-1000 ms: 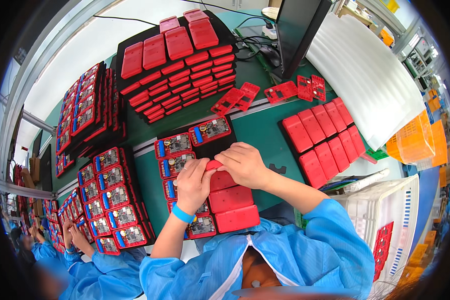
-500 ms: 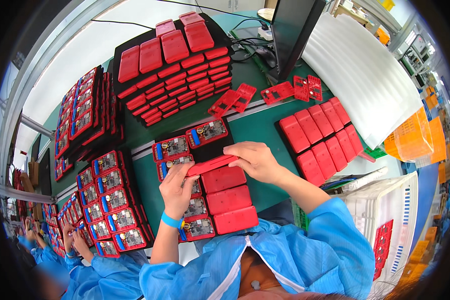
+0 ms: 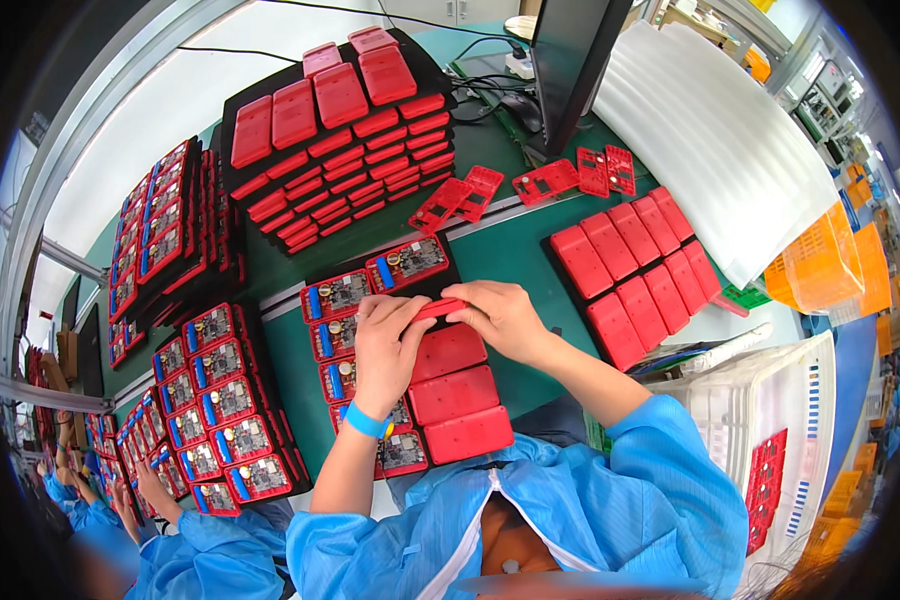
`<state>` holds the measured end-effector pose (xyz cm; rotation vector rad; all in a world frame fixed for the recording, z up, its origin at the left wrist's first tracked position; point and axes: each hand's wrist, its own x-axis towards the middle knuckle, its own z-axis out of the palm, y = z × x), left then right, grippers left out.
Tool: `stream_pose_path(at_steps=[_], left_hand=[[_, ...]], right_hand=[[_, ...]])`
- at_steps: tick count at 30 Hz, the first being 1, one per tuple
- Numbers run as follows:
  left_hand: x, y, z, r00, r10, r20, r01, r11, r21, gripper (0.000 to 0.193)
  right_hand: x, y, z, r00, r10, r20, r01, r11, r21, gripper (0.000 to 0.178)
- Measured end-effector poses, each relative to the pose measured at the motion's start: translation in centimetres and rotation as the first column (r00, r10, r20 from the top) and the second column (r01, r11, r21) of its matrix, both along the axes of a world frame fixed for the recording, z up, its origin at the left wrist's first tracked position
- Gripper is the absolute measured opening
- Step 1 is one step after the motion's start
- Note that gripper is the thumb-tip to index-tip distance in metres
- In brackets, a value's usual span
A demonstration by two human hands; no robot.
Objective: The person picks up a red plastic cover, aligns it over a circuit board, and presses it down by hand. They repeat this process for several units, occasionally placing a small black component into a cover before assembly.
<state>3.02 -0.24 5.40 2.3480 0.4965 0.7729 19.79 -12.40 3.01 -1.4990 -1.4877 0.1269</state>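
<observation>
Both hands hold a red plastic case (image 3: 439, 308) over the tray in front of me. The fingers of my left hand (image 3: 383, 345) are closed on its left part, and a blue band circles that wrist. My right hand (image 3: 502, 320) pinches the right end between thumb and fingers. The case is seen mostly edge-on and partly covered by fingers. Beneath, the black tray (image 3: 452, 278) carries open red shells with circuit boards (image 3: 335, 296) at left and top. Several red cases, smooth side up (image 3: 453, 394), lie in its right column.
A tray of red cases (image 3: 610, 255) lies to the right, below loose red shells (image 3: 545, 183). Tall stacks of cases (image 3: 370, 150) and boards (image 3: 155, 230) stand behind. A monitor (image 3: 575, 70) rises at the back. Co-workers' hands (image 3: 150, 490) show at lower left.
My left hand has slid right along the case, closer to my right hand. More of the case is now covered by fingers. The whole view has shifted slightly.
</observation>
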Motion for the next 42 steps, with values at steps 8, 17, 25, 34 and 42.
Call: stream_pose_path(at_steps=[8, 17, 25, 34, 42], left_hand=[[2.3, 1.1, -2.8, 0.997, 0.048, 0.064, -0.050, 0.998, 0.029, 0.024], [2.3, 1.3, -4.4, 1.000, -0.024, 0.003, 0.023, 0.995, 0.102, 0.024], [1.9, 1.2, -4.4, 0.999, -0.047, 0.000, 0.047, 0.994, 0.097, 0.024], [1.9, 0.8, -4.8, 1.000, -0.030, -0.007, 0.030, 0.992, 0.126, 0.026], [1.7, 0.8, -4.8, 1.000, -0.029, 0.005, 0.028, 0.990, 0.135, 0.025]], right_hand=[[4.0, -7.3, -2.8, 0.926, -0.274, 0.261, 0.345, 0.896, -0.281, 0.054], [-2.7, -18.2, -5.8, 0.856, -0.207, 0.473, 0.403, 0.842, -0.360, 0.054], [-1.6, -15.8, -3.9, 0.927, -0.352, 0.129, 0.368, 0.920, -0.133, 0.017], [0.2, -1.3, -1.4, 0.941, -0.139, 0.307, 0.103, 0.986, 0.131, 0.017], [0.9, 0.5, -2.3, 0.908, -0.090, 0.409, 0.081, 0.996, 0.040, 0.015]])
